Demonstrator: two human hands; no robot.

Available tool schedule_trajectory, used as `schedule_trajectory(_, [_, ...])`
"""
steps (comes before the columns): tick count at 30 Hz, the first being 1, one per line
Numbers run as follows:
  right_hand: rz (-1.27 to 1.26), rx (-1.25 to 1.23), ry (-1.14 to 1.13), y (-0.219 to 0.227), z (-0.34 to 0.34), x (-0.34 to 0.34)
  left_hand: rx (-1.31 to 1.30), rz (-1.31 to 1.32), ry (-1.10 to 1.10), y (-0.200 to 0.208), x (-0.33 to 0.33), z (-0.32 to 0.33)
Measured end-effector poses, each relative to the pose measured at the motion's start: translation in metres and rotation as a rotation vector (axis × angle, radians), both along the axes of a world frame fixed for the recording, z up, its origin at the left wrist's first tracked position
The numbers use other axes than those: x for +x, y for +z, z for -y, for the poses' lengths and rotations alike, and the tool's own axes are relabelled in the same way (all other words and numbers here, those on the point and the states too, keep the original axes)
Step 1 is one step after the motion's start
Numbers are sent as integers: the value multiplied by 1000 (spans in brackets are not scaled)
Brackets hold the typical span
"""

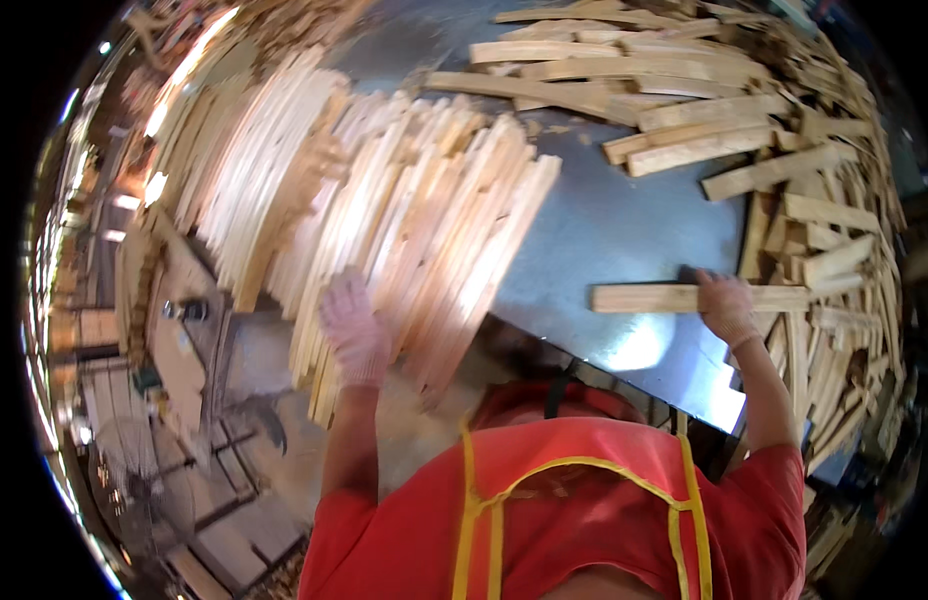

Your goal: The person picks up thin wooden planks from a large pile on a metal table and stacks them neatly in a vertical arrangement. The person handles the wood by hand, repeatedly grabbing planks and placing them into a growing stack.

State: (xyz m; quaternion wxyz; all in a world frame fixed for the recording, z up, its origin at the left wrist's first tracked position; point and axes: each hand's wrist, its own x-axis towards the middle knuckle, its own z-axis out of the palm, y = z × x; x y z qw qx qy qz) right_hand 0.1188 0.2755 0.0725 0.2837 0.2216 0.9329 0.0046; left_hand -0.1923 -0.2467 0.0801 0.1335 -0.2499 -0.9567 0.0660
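Right hand [727,308] closed round a slat [644,298], pile [832,212] rightward; left hand [355,328] extended, loosely flat, over a stack [449,235]

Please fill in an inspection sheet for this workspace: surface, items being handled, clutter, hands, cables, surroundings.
Surface: grey metal tabletop, bright glare toward its near edge.
Items handled: single wooden strip; side-by-side strips at left.
Clutter: loose wood pieces, jumbled along the right and far side.
Hands: left hand, in a pale glove, lies flat over the side-by-side strips; right hand grips the single strip.
Cables: nothing seen for certain.
Surroundings: further strips at far left, blurred.
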Motion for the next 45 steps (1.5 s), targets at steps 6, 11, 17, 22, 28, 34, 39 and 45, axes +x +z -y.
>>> schedule_trajectory(6, [-556, -664, -620, 23, 54, -49, 214, 117, -356, 20, 47, -43])
schedule_trajectory(11, [-674, -678, -872, -30, 126, -125, 227, 353, -576, -1, 88, -73])
schedule_trajectory(17, [-467, -882, -508, -75, 228, -180, 82, 490, -589, -22, 98, -86])
schedule_trajectory(22, [-583, -915, -396, -17, 144, -107, 76, 383, -661, -23, 99, -87])
schedule_trajectory(28, [-471, -73, -805, 55, -37, 127, 5, 499, -686, -18, 132, -133])
schedule_trajectory(34, [-27, -22, -601, 42, -51, 217, 131, 507, -952, -17, 201, -239])
schedule_trajectory(39, [-357, -203, -109, 48, 14, 167, 14, 573, -1181, 20, 262, -335])
schedule_trajectory(45, [-1187, 2, -447, 2, -49, 222, -85, 683, -1227, -60, 296, -345])
